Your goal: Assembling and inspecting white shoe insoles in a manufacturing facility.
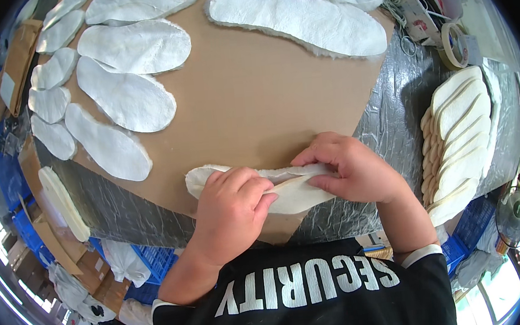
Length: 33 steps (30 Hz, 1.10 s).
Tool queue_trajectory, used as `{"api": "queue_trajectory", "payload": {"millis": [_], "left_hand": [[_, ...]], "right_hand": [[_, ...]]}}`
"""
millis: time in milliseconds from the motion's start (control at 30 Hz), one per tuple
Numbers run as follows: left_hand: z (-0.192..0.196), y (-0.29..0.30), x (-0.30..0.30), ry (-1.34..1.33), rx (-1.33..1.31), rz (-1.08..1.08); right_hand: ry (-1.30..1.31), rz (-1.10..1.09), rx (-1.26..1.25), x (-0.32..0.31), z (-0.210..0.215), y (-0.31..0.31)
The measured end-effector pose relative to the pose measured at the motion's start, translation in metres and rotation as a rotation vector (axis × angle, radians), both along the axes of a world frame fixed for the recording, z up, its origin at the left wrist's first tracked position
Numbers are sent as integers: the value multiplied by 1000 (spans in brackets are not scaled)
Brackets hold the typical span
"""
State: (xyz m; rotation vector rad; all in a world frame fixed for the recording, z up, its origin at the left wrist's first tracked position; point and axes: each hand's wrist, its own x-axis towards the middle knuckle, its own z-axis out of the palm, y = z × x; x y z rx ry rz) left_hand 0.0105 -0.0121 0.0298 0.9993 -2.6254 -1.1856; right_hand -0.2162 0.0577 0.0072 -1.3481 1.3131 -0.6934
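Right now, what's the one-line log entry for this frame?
left hand: pressing insole | right hand: pinching its fleece layer | surface: cardboard sheet | nearby: insole stack

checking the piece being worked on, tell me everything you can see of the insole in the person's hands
The insole is a long, flat, rounded-toe shape lying crosswise at the near edge of the brown cardboard sheet. It looks like two layers: a fuzzy white fleece layer above and a smooth cream layer below, parted along the near edge. The left hand presses on its middle and covers part of it; the right hand pinches the fleece edge at its right end. Its left tip pokes out uncovered.
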Motion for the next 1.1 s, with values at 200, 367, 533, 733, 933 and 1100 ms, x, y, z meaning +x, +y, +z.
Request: {"api": "queue_trajectory", "payload": {"millis": [200, 367, 533, 733, 933, 1100], "left_hand": [[1, -2, -7, 92, 41, -4], [-1, -1, -6, 77, 40, -13], [-1, 0, -6, 83, 33, -11], [-2, 2, -5, 67, 17, -9], [3, 2, -4, 68, -31, -1], [10, -20, 24, -121, -84, 76]], "right_hand": [[-10, 57, 32, -1, 1, -2], [-61, 71, 18, -2, -4, 0], [-60, 94, 24, -2, -4, 0], [-4, 84, -22, 2, 1, 0], [127, 53, -82, 8, -3, 4], [317, -9, -38, 2, -4, 12]]}}
